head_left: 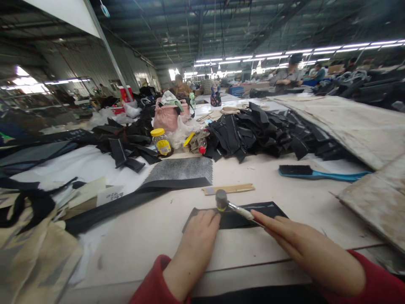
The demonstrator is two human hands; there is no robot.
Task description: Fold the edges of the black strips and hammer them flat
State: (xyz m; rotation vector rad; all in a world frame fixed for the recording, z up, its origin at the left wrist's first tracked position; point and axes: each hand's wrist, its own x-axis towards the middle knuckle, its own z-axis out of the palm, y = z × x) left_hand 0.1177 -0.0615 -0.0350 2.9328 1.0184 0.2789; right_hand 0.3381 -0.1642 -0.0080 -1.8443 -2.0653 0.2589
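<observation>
Our left grip (200,236) lies over the left end of a black strip (234,221) on the desk (152,249); we cannot tell whether it pinches. Our right grip (295,238), nearer than the strip's right end, is closed round the handle of a hammer (221,197), whose head stands just beyond our left fingertips. Farther off we see a wooden stick (229,189), a blue brush (329,175), a yellow-lidded jar (163,144) and heaped black pieces (232,135).

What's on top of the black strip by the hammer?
On the black strip: the left hand at its left end, and a pale streak toward the right. The hammer head is over it, contact unclear. Surfaces beneath the hand and hammer head are hidden.
</observation>
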